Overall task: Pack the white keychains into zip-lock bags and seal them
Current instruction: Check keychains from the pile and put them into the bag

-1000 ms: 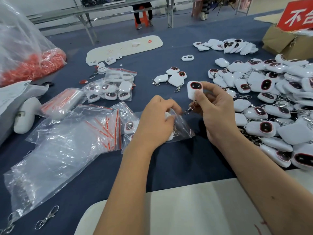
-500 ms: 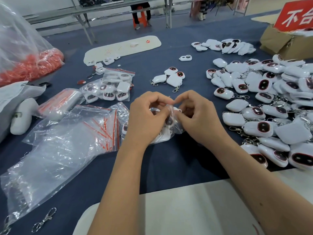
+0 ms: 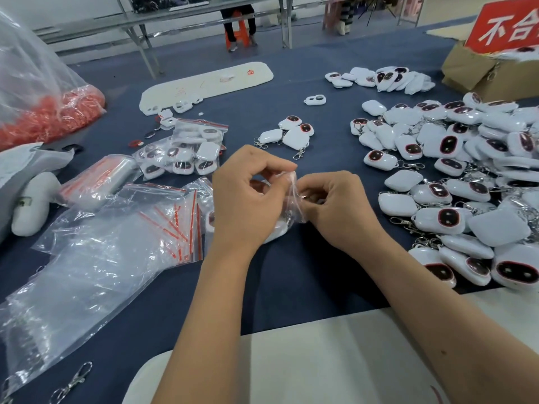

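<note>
- At frame centre, the left hand and right hand both pinch the mouth of a small zip-lock bag, fingers curled tight on the thin film.
- A white keychain sits inside the bag, low beside the left palm, mostly hidden.
- The film looks light, soft and slippery; it is best gripped at the strip along the opening. The keychains look hard-shelled and light.
- Loose keychains are heaped at the right; filled bags lie upper left of the hands.
- A red sign, upper right, reads "不合", with the rest cut off.
</note>
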Demonstrator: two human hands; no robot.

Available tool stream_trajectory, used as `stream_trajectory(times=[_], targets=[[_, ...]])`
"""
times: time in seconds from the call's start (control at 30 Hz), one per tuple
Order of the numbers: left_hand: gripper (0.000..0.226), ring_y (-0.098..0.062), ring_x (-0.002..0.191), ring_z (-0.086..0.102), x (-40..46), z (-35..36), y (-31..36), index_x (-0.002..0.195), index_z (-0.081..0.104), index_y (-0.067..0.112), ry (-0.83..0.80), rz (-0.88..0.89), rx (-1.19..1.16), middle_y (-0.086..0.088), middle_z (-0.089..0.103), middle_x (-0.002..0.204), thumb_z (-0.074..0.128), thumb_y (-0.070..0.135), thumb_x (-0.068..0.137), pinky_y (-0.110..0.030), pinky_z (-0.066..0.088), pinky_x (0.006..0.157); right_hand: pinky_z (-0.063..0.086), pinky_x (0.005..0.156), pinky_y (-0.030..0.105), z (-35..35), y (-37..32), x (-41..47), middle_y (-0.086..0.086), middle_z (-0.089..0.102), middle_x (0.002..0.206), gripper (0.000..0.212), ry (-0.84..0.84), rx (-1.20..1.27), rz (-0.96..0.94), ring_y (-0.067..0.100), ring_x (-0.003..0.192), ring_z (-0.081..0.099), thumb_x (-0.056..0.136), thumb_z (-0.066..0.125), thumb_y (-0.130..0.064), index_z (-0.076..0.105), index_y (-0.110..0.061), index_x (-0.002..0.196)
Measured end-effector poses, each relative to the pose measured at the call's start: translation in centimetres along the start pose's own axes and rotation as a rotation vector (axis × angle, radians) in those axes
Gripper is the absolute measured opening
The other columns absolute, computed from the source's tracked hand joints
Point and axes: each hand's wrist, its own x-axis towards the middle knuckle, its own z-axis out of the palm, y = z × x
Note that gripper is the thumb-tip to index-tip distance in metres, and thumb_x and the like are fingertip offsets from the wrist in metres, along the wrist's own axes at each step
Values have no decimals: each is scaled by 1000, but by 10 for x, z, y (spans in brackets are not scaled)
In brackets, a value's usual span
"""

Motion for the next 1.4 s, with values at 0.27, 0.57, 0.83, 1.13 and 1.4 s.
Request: stream_trajectory(times=[0.27,0.57,0.83,1.13,1.4], targets=[[21,-14,81,67,-3,5,-10,87,78,19,5,-16,1,5,70,88,74,-1,81,-19,51,66,51,72,31,4,-6,-1,4,78,86,31,184,-162,-11,11,76,67,84,57,13,81,-6,89],[19,2,69,58,-7,17,-19,96,78,32,-262,4,329,25,63,74,69,18,86,-18,45,72,33,100,52,-16,-3,-8,16,54,129,38,348,-923,479,40,125,38,86,61,-17,63,-20,124],[20,-5,68,64,-6,15,-21,97,78,30,-201,-75,188,18,69,75,70,16,85,-27,56,72,26,92,14,-9,-8,-9,11,50,134,57,235,-491,196,29,126,45,81,58,13,62,-13,132],[9,-8,72,64,-5,15,-22,92,76,30,-178,-68,170,17,69,79,71,25,86,-28,56,72,41,74,32,-12,4,-7,5,72,82,12,428,-519,65,27,79,66,102,67,-20,68,-8,98],[17,-15,66,65,-4,11,-14,88,78,26,-236,-139,-17,10,73,76,88,36,79,-24,53,64,59,71,26,-2,-4,0,2,81,85,19,413,366,164,18,77,78,104,65,-18,75,-8,92]])
